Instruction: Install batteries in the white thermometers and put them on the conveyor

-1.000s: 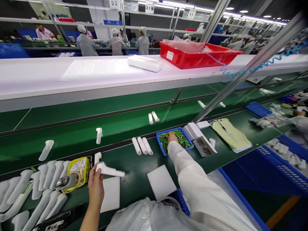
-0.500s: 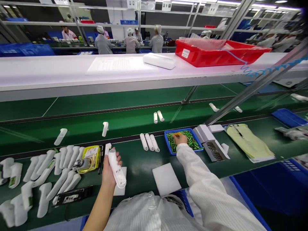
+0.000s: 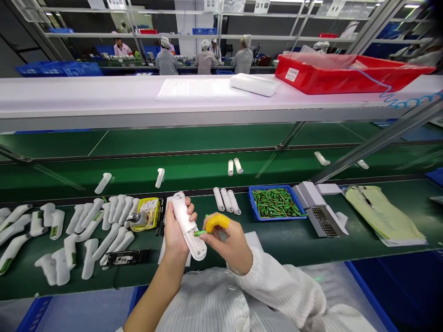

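My left hand (image 3: 177, 230) is wrapped round a long white handheld device (image 3: 188, 226), tilted, with an open battery compartment facing up. My right hand (image 3: 228, 242), a yellow finger cot on one finger, pinches a green battery (image 3: 200, 233) at the edge of that compartment. A second green tip shows just above, by the same fingers. To the right stands a blue tray (image 3: 254, 216) full of loose green batteries (image 3: 277, 203). Several similar white devices (image 3: 90, 258) lie in a group on the left, some with green batteries showing in them.
A yellow box (image 3: 152, 216) with a metal-topped bottle stands left of my hands. Three white pieces (image 3: 226, 200) lie beside the blue tray. Right of it are a box with a dark grid (image 3: 323, 221) and a yellow-green cloth (image 3: 384, 214). A shelf (image 3: 121, 99) with a red bin (image 3: 311, 83) crosses above.
My right hand has come from the blue tray to the device, now with a battery between its fingers. My left hand still holds the device, now raised slightly and turned. The camera view has shifted.
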The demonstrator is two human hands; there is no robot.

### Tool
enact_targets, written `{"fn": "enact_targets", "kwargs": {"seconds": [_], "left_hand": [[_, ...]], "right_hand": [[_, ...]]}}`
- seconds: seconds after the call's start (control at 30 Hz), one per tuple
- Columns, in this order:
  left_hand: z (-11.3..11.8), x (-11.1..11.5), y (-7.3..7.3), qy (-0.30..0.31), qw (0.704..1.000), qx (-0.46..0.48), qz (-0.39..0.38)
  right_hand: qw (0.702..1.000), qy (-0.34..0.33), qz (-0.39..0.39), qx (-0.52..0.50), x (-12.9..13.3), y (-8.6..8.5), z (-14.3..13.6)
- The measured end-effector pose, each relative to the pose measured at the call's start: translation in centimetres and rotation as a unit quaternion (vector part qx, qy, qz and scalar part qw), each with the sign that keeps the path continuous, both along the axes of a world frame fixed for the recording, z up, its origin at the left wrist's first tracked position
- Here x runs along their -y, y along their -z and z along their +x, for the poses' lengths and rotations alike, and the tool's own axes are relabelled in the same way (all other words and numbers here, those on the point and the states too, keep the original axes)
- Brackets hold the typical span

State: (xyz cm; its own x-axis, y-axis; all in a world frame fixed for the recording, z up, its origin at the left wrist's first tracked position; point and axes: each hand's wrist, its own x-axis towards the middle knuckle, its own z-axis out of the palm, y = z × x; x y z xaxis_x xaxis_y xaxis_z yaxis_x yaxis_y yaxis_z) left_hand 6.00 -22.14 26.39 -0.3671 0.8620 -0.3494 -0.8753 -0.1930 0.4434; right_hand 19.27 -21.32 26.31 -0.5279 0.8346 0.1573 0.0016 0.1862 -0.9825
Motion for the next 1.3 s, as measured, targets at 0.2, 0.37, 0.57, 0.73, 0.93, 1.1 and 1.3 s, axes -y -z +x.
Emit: {"fn": "enact_targets", "kwargs": {"seconds": [0.2, 0.37, 0.57, 0.73, 0.93, 1.1, 1.3], "left_hand": [[-1.0, 0.5, -0.3, -0.013, 1.0, -0.004, -0.02], [-1.2, 0.7, -0.5, -0.018, 1.0, -0.003, -0.005], [-1.7, 1.3, -0.8, -0.04, 0.999, -0.02, 0.013], [-2.0, 1.7, -0.8, -0.07, 0.996, -0.05, 0.039], [-1.4, 2.3, -1.1, -0.012, 0.985, -0.109, 0.133], [-1.8, 1.6, -0.7, -0.01, 0.996, -0.002, 0.092], [-1.7, 1.4, -0.6, -0.086, 0.989, -0.062, 0.1]], "right_hand": [[0.949, -0.117, 0.228, 0.186, 0.0, -1.1, 0.6], [0.986, -0.029, 0.112, 0.121, 0.2, -1.8, 0.3], [0.93, 0.011, 0.346, 0.121, 1.4, -0.6, -1.1], [0.87, -0.06, 0.457, 0.176, 1.7, -0.7, -1.2], [0.965, -0.129, 0.069, 0.219, 1.1, -1.2, -1.2], [0.976, -0.173, -0.129, 0.032, -0.1, -0.9, -0.8], [0.978, 0.013, -0.202, -0.05, -0.1, -2.0, -1.1]]}}
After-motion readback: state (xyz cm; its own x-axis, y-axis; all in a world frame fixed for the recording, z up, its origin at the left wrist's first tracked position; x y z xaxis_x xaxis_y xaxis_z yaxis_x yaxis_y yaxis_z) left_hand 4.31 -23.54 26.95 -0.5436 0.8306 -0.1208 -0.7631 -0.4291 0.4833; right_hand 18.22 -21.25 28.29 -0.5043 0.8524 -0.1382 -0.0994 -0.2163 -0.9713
